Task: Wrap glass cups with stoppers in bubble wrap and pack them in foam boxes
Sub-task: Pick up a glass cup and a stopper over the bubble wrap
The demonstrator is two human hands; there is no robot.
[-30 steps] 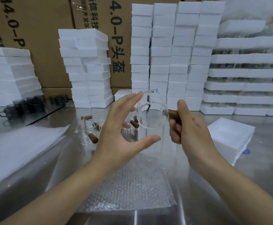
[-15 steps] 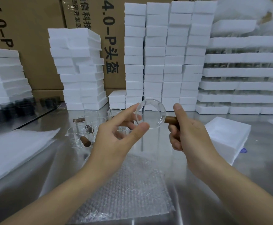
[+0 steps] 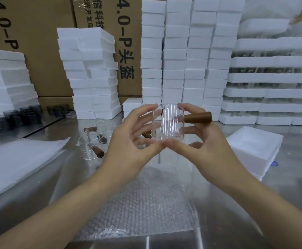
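Your left hand (image 3: 128,141) and right hand (image 3: 207,148) both grip an empty glass cup (image 3: 168,123) above the bubble wrap (image 3: 137,203); a foam box (image 3: 254,148) lies to the right.

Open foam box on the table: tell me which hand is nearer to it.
Right. The right hand holds the glass cup left of the open foam box, apart from it; the left hand holds the cup's other side, farther away.
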